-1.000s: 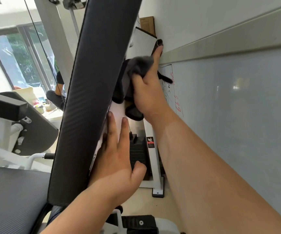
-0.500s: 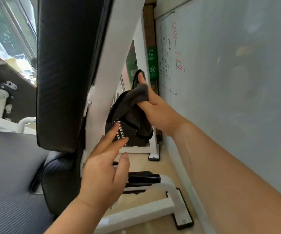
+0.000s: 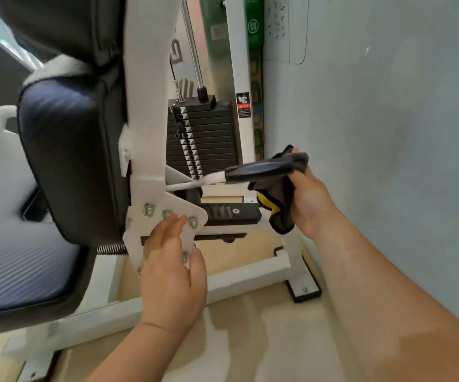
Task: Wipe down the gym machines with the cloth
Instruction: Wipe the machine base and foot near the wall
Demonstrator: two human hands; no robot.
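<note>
1. The cloth point(image 3: 283, 188) is not in the nearest hand. The left hand point(image 3: 171, 274), in front of and below the weight stack point(image 3: 203, 139), has its fingers straight and together. It holds nothing and lies flat against the white bracket plate point(image 3: 176, 201), probably to steady the person while leaning in.
2. Left of the weight stack and nearer the camera is the black back pad point(image 3: 68, 155), bolted to the same white frame. It is not being touched.
3. Right of the weight stack and slightly in front of it, the right hand point(image 3: 309, 199) has its fingers curled round the dark grey cloth. The cloth is wrapped over the end of a black handle point(image 3: 253, 168), and its loose tail hangs below. This grip suits rubbing the whole handle by sliding or twisting.
4. A yellow part shows under the cloth. What it is cannot be told.
5. Behind the hands, the weight stack stands upright between white posts.
6. The pale wall point(image 3: 388, 133) runs close along the right of the weight stack, so the right arm has little room.
</note>
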